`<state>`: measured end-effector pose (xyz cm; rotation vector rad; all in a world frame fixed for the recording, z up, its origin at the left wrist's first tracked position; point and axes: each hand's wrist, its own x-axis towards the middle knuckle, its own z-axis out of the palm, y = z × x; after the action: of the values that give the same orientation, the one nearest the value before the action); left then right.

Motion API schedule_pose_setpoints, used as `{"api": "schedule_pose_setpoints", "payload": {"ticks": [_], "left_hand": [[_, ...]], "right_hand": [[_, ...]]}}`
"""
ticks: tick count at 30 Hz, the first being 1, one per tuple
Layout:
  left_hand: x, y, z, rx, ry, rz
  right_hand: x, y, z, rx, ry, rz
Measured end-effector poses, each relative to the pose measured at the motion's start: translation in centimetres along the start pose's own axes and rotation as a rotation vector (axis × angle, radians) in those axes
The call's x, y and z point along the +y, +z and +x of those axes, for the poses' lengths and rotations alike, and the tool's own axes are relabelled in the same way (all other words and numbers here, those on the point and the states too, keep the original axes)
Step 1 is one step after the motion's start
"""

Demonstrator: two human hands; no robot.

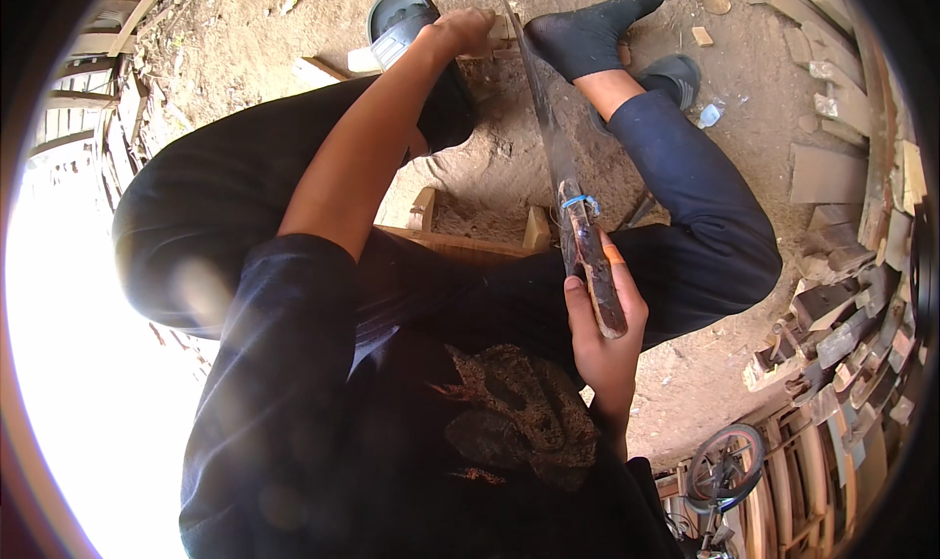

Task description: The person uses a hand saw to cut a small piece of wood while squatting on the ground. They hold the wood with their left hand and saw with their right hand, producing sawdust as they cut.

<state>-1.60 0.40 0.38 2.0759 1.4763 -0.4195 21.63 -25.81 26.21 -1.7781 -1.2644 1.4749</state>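
The right hand grips a brown-handled metal saw; the left hand, closure unclear, meets a pale wooden piece; no finished cut shows.

White glare burns out the left; faint flare veils the black cloth shirt; fisheye distortion curves the rim.

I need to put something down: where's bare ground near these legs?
Bare dirt shows between the right shin and the brown board, and between the right knee and the bicycle wheel. Crowded: the gap between left hand and right foot, which the long-bladed tool crosses.
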Motion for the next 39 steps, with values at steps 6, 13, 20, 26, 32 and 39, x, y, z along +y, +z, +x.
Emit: {"api": "schedule_pose_setpoints", "payload": {"ticks": [6,13,20,26,32,39], "left_hand": [[0.9,1.2,0.9,0.045,-0.058,-0.024],[0.3,2.9,1.7,0.099,-0.088,0.077],[1.3,3.0,1.4,0.154,-0.129,0.052],[-0.5,4.4,2.2,0.176,-0.054,0.126],[0.9,2.2,1.2,0.090,-0.066,0.104],[0.6,3.6,1.9,0.165,-0.113,0.103]], "right_hand": [[0.6,0.1,0.0,-0.006,-0.068,-0.089],[-0.8,-0.2,-2.6,-0.041,-0.014,-0.166],[-0.8,1.9,0.2,-0.053,0.103,-0.131],[-0.5,0.7,-3.5,-0.061,-0.042,-0.183],[-0.4,2.2,-0.7,-0.048,0.135,-0.052],[0.7,2.1,1.1,-0.069,0.114,-0.022]]}}
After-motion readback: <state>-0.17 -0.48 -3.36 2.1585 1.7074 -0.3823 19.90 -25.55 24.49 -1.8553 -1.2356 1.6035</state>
